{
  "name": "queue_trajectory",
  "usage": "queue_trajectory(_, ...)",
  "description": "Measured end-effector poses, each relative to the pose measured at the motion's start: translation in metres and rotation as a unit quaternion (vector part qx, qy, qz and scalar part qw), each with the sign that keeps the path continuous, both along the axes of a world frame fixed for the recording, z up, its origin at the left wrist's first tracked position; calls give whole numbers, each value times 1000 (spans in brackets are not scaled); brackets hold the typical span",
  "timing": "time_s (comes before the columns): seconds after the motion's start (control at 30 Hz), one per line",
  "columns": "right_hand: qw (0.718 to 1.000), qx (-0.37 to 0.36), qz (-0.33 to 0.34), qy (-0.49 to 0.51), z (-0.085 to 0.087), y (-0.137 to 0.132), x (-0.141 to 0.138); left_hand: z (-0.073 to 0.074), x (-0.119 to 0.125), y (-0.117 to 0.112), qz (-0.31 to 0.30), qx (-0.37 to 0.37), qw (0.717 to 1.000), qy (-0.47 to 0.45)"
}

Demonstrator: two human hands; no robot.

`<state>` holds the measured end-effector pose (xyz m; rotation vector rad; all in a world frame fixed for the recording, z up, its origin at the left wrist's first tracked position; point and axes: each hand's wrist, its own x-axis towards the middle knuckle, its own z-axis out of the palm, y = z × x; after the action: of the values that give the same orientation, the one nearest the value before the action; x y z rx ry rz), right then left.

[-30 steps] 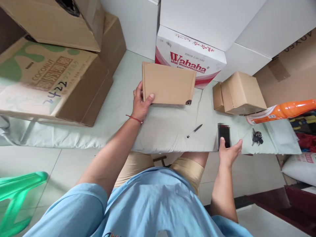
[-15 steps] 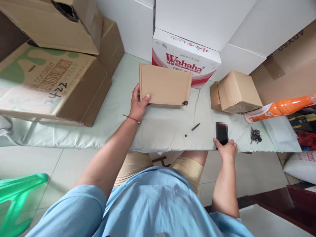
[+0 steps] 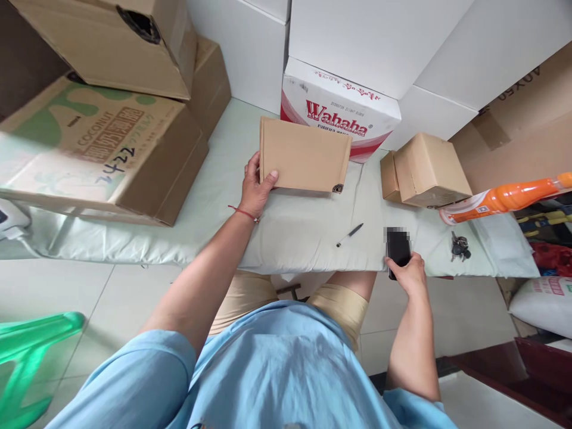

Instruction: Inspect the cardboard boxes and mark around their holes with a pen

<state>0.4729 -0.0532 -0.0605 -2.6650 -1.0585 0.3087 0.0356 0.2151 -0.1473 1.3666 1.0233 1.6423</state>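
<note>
My left hand grips the left edge of a flat brown cardboard box, thumb on its top face and fingers behind. A dark torn-looking mark sits at the box's lower right corner. At the table's front edge, my right hand is closed round a black smartphone, thumb on its left side and fingers on its right; part of the phone is blurred out. Between the two hands lies a black-tipped pen on the pale green cloth.
Behind the flat box stands a white and red Wahaba-style water carton. Large cartons fill the left. Right of the middle are small brown boxes, an orange bottle and keys. A green stool stands on the floor, lower left.
The phone has come up slightly and toward me in my right hand, its lower end now past the table edge. My left hand keeps its hold on the box; the view has shifted a little.
</note>
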Motion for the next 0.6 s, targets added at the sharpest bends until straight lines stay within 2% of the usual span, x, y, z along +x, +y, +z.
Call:
queue_trajectory(0.13, 998, 56, -5, 14, -7, 3, -24, 4, 0, -2, 4, -5, 1000, 9)
queue_trajectory(0.23, 988, 149, 23, 12, -13, 9, -66, 7, 1, -3, -13, -12, 1000, 0)
queue_trajectory(0.33, 955, 281, 100, 15, -12, 19, -120, 10, 1, -5, -27, -23, 999, -13)
queue_trajectory(0.43, 914, 366, 176, 12, -5, 31, -168, 13, 2, -6, -29, -29, 999, -16)
queue_trajectory(0.53, 880, 419, 222, 8, 2, 45, -199, 14, 2, -6, -28, -31, 999, -14)
queue_trajectory(0.6, 872, 429, 236, 13, 5, 52, -212, 15, 2, -6, -28, -35, 999, -14)
